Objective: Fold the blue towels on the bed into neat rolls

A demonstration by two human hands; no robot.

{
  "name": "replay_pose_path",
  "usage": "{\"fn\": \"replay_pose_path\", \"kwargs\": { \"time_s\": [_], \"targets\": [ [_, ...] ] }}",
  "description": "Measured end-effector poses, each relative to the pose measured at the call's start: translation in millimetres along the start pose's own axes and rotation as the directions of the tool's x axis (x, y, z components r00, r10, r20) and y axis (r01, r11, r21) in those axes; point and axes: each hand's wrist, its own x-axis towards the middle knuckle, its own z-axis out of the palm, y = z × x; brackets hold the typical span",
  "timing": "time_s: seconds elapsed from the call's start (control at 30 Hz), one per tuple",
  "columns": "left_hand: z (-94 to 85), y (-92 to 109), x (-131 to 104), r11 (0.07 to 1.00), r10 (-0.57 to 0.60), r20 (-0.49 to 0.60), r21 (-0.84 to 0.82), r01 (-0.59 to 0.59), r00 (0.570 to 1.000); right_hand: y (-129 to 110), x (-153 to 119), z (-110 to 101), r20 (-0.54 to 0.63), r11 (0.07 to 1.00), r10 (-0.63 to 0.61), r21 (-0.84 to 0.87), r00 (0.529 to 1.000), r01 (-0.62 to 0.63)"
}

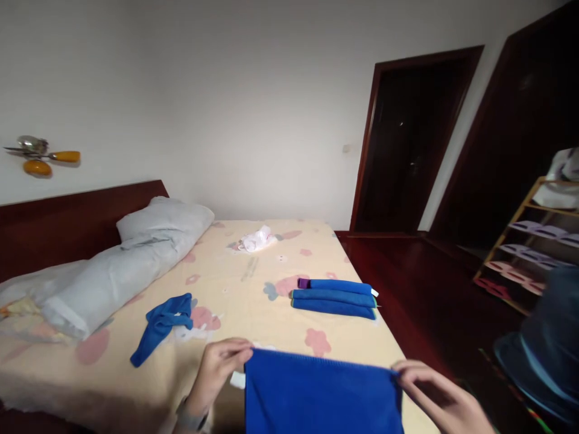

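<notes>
A blue cloth [323, 395] hangs spread between my two hands over the near part of the bed, its lower part cut off by the frame. My left hand [222, 364] pinches its upper left corner, near a small white tag. At the upper right corner, my right hand [436, 389] has thumb and fingers closed on the edge. Beyond it lie several blue cloths folded into narrow strips [335, 298], side by side; one has a purple end. To the left, a crumpled blue cloth [165, 322] rests on the sheet.
The bed [244, 301] has a cream patterned sheet. A grey quilt [131, 271] lies along the headboard [81, 208]. A white crumpled bag [257, 239] sits near the far edge. To the right stand a shoe rack [527, 247] and a dark blue object [549, 343] beside the bed.
</notes>
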Motion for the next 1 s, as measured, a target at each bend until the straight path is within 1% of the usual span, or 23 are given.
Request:
{"fn": "replay_pose_path", "kwargs": {
  "time_s": [0.07, 0.1, 0.17, 0.23, 0.3, 0.37, 0.43, 0.47, 0.53, 0.6, 0.63, 0.7, 0.77, 0.83, 0.9, 0.93, 1.0],
  "targets": [
    [13.5, -40, 53, 0.996, -0.089, 0.001, -0.03, 0.089, 0.996, 28, 45, 28, -0.027, 1.0, -0.004, -0.009, 1.0, 0.004],
    [22.0, -63, 79, 0.992, -0.115, -0.011, -0.043, 0.115, 0.993, 46, 68, 44, -0.033, 1.0, -0.008, -0.011, 0.999, 0.007],
    [41.5, -113, 127, 0.989, -0.144, -0.052, -0.035, 0.143, 0.988, 90, 111, 76, -0.027, 1.0, 0.009, -0.026, 1.0, -0.009],
    [61.2, -163, 164, 0.984, -0.178, -0.066, -0.009, 0.178, 0.982, 138, 145, 104, -0.028, 0.996, 0.071, -0.06, 0.997, -0.072],
    [77.7, -208, 188, 0.976, -0.217, -0.069, 0.019, 0.218, 0.974, 185, 167, 123, -0.042, 0.985, 0.135, -0.101, 0.99, -0.138],
    [89.4, -244, 200, 0.968, -0.243, -0.082, 0.046, 0.247, 0.967, 224, 179, 133, -0.063, 0.971, 0.186, -0.138, 0.98, -0.193],
    [96.9, -268, 204, 0.963, -0.25, -0.096, 0.076, 0.258, 0.963, 249, 185, 137, -0.079, 0.955, 0.228, -0.174, 0.971, -0.238],
    [99.5, -276, 203, 0.963, -0.245, -0.104, 0.092, 0.255, 0.964, 257, 186, 138, -0.082, 0.947, 0.244, -0.192, 0.966, -0.256],
    [103.1, -283, 197, 0.964, -0.219, -0.123, 0.126, 0.234, 0.968, 262, 182, 142, -0.084, 0.936, 0.26, -0.222, 0.962, -0.273],
    [104.8, -280, 181, 0.968, -0.179, -0.148, 0.153, 0.201, 0.973, 255, 166, 147, -0.098, 0.937, 0.188, -0.279, 0.977, -0.208],
    [104.9, -277, 169, 0.97, -0.151, -0.164, 0.167, 0.178, 0.975, 249, 151, 149, -0.106, 0.936, 0.123, -0.319, 0.987, -0.151],
    [103.4, -267, 136, 0.966, -0.073, -0.189, 0.231, 0.117, 0.979, 234, 110, 150, -0.094, 0.914, -0.018, -0.406, 0.995, -0.022],
    [100.4, -253, 95, 0.933, 0.019, -0.181, 0.356, 0.047, 0.983, 220, 61, 144, -0.012, 0.895, -0.051, -0.445, 0.999, 0.04],
    [97.0, -237, 50, 0.878, 0.06, -0.129, 0.478, 0.01, 0.99, 204, 14, 129, 0.082, 0.888, -0.024, -0.457, 0.996, 0.059],
    [93.7, -219, 6, 0.828, 0.055, -0.04, 0.56, -0.023, 0.998, 188, -19, 111, 0.216, 0.883, 0.0, -0.459, 0.976, 0.102],
    [92.0, -210, -14, 0.804, 0.049, 0.019, 0.592, -0.051, 0.999, 179, -30, 103, 0.286, 0.877, 0.008, -0.462, 0.958, 0.131],
    [88.2, -197, -48, 0.759, 0.031, 0.157, 0.639, -0.125, 0.987, 163, -42, 91, 0.41, 0.858, 0.026, -0.477, 0.912, 0.19]
  ]
}}
